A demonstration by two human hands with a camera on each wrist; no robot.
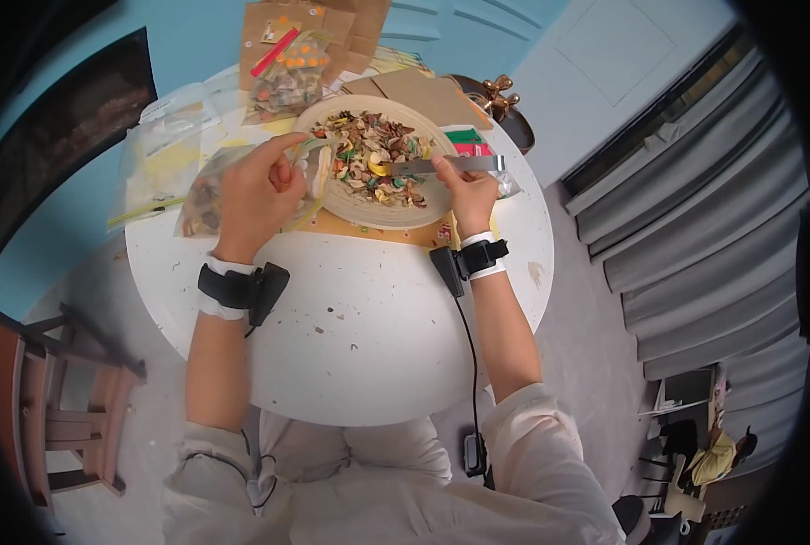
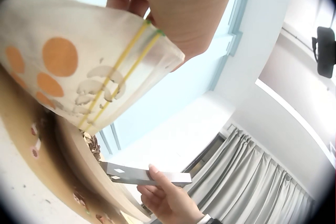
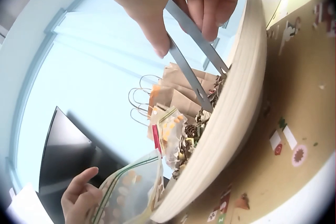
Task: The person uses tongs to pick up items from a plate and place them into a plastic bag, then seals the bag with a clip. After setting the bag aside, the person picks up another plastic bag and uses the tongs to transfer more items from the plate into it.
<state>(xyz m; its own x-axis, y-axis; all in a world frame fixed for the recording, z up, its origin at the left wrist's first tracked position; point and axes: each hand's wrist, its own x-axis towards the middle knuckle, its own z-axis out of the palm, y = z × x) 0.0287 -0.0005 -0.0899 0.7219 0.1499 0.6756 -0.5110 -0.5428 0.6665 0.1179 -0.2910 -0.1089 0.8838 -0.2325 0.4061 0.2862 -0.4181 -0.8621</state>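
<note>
My left hand (image 1: 259, 195) grips the open mouth of a clear zip bag (image 2: 31, 35) printed with orange dots. The bag (image 1: 203, 202) leans against the left rim of a wide pale wooden bowl (image 1: 388, 218). Dried flower and petal mix (image 1: 368, 136) with small cones fills the bowl. Between thumb and fingers, my right hand (image 1: 470, 195) pinches flat metal tongs (image 1: 414, 168) from the right side. The tongs (image 3: 189, 74) point down into the mix with their two arms apart, tips right at the dried pieces, beside a yellow piece (image 1: 379, 167).
A filled zip bag (image 1: 287, 91) stands behind the bowl before brown paper bags (image 1: 359, 41). Another clear bag (image 1: 155, 173) lies at the left edge. Cardboard (image 1: 414, 91) and a dark tray (image 1: 518, 132) are behind. Crumbs dot the white round table (image 1: 350, 363). An orange mat (image 1: 359, 230) lies under the bowl.
</note>
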